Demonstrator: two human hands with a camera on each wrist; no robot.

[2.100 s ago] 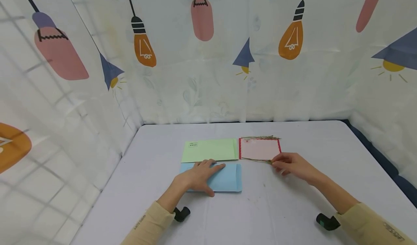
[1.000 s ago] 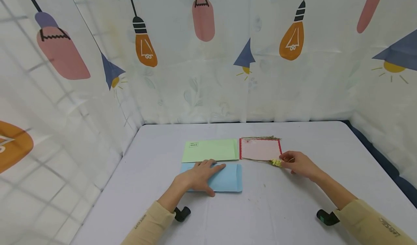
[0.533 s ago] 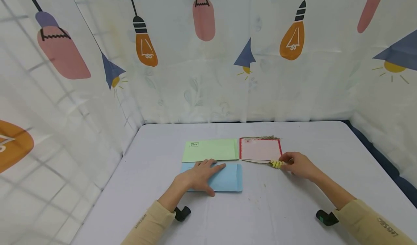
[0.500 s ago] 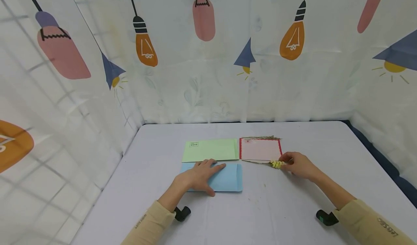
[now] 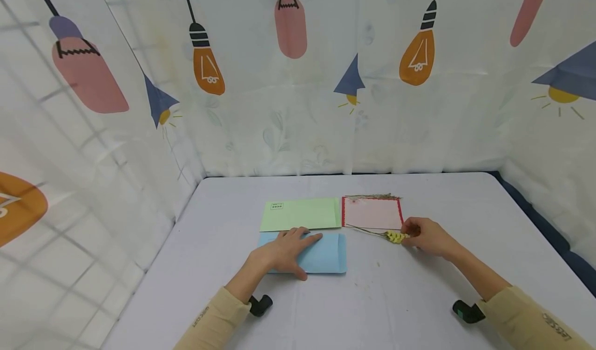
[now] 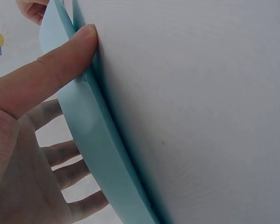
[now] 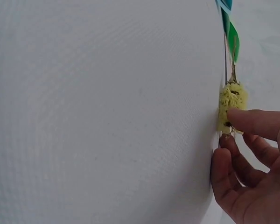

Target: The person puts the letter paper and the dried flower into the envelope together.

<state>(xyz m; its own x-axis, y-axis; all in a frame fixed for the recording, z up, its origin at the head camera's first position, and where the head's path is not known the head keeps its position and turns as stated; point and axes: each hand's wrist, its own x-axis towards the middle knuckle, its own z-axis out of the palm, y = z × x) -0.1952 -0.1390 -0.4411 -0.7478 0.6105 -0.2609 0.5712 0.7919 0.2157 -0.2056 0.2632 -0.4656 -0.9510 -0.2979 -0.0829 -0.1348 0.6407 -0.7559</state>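
Note:
My left hand (image 5: 284, 252) lies with spread fingers on a light blue envelope (image 5: 323, 259); in the left wrist view its thumb (image 6: 60, 65) reaches over the envelope's edge. At the right, my right hand (image 5: 430, 237) pinches the tip of a dried yellow flower (image 5: 393, 237) between thumb and fingers. The flower's thin stem points left along the near edge of a pink card (image 5: 372, 214) with a red border. The right wrist view shows the yellow bloom (image 7: 232, 95) close to the tabletop, with the fingertips at its end.
A green envelope (image 5: 300, 215) lies just behind the blue one, left of the card. Another dried sprig (image 5: 379, 196) lies along the card's far edge. Small dark specks dot the white tabletop (image 5: 372, 298). A patterned white curtain (image 5: 298, 122) hangs behind the table.
My right hand has shifted slightly right, and the yellow bloom has come into sight. Lately the bloom end has moved slightly nearer, tilting the stem. My left hand has stayed in place.

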